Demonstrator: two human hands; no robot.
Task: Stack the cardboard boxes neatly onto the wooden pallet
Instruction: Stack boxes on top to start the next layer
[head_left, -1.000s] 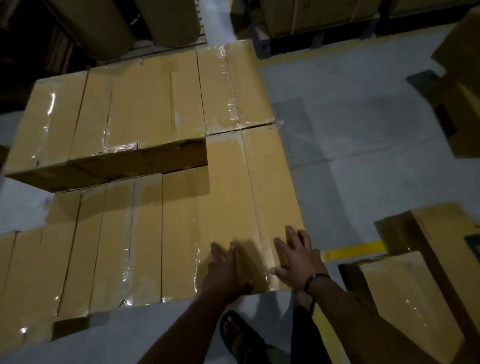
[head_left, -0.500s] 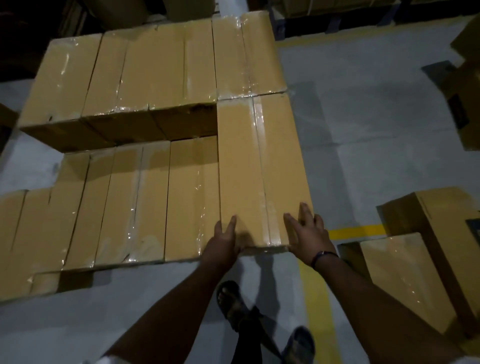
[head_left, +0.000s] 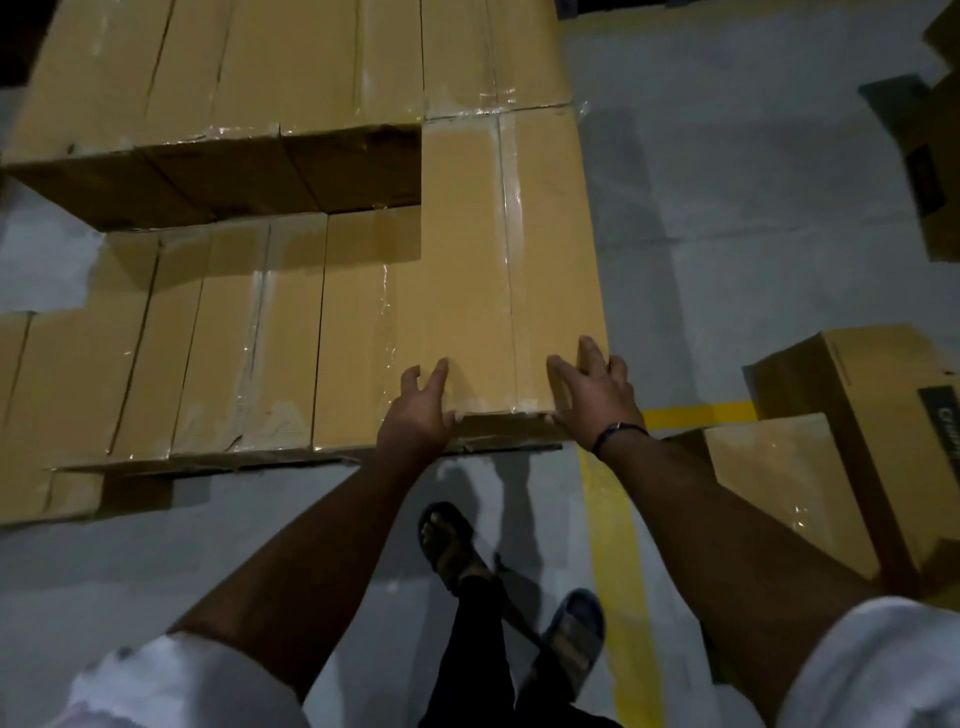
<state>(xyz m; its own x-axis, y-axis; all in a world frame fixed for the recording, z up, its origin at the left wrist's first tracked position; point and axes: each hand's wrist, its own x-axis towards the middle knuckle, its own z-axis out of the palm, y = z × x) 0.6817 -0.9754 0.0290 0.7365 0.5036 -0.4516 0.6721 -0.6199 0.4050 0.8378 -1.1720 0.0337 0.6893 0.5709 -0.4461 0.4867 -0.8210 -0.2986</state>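
Long cardboard box (head_left: 467, 249) lies lengthwise at centre right of the frame, on the right edge of the stack. Its far end butts against the upper tier (head_left: 234, 67) at upper left and its near end is under both hands. Left hand (head_left: 418, 415) rests on the near left corner, fingers spread and fairly straight on the top face, thumb at the front edge. Right hand (head_left: 597, 400) is laid over the near right corner, fingers splayed along the right edge, not clenched. A dark wristband (head_left: 621, 430) shows on that wrist. The box is plain tan corrugated board, rectangular, with a glossy clear tape strip down its centre seam. The lower row (head_left: 218, 343) sits just left of it, one step down, in the same tan board with wrinkled shiny tape. The floor (head_left: 753, 234) is matt grey with a yellow line (head_left: 610, 545). Loose boxes (head_left: 779, 467) are at lower right.
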